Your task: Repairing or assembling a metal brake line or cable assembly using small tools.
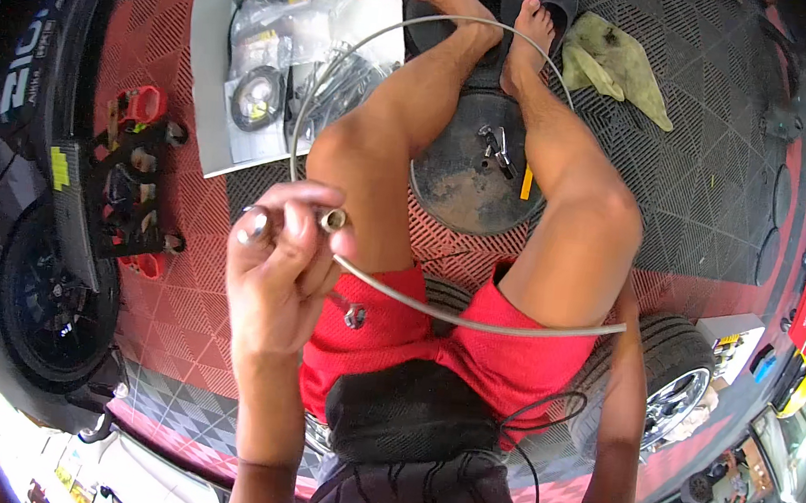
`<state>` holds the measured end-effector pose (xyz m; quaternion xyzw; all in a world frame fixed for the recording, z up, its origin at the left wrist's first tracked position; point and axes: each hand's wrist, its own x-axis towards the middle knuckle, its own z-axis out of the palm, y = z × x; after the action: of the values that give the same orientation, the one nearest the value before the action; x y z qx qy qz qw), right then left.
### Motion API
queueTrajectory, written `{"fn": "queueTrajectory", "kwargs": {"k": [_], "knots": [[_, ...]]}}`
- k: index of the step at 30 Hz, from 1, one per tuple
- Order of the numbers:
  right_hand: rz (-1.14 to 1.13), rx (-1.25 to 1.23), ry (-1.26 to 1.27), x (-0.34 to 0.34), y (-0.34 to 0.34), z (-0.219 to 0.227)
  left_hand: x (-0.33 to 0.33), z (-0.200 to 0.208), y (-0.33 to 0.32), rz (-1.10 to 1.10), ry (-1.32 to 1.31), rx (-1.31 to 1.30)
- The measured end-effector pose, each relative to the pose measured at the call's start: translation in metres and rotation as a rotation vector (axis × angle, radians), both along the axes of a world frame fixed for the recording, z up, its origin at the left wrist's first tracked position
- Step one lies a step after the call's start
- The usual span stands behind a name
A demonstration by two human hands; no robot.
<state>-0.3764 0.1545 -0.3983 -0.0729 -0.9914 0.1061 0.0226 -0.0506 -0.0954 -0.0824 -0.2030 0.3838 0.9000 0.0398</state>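
Observation:
My left hand [278, 260] is raised over my left thigh, its fingers closed on the metal end fitting [332, 219] of a braided steel hose [473, 323]. A second small shiny metal piece [254, 227] sits between the fingertips. From the fitting the hose runs right across my red shorts to my right wrist. Its long loop arcs up past my feet and back. My right forearm [619, 433] reaches up beside my right thigh, which hides the hand. I cannot tell whether that hand grips the hose.
A round black tray [446, 198] with small metal parts lies between my legs. A white box [211, 62] of bagged parts is at upper left, a green cloth [621, 65] at upper right. A black bracket with red pieces [131, 180] and a car wheel [43, 306] are left. I sit on a tyre [671, 361].

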Motion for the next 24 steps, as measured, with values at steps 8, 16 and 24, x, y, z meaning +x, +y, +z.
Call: {"fn": "queueTrajectory", "kwargs": {"k": [8,16,24], "knots": [[-0.182,-0.768,-0.005,0.01,-0.085,0.024,-0.01,-0.012,-0.043,0.094,-0.135,-0.193],[-0.14,-0.678,-0.014,-0.009,-0.067,-0.001,-0.033,-0.023,-0.046,0.056,-0.146,-0.191],[-0.12,-0.571,0.013,-0.028,-0.046,-0.042,-0.034,-0.026,-0.055,0.024,-0.157,-0.074]]}}
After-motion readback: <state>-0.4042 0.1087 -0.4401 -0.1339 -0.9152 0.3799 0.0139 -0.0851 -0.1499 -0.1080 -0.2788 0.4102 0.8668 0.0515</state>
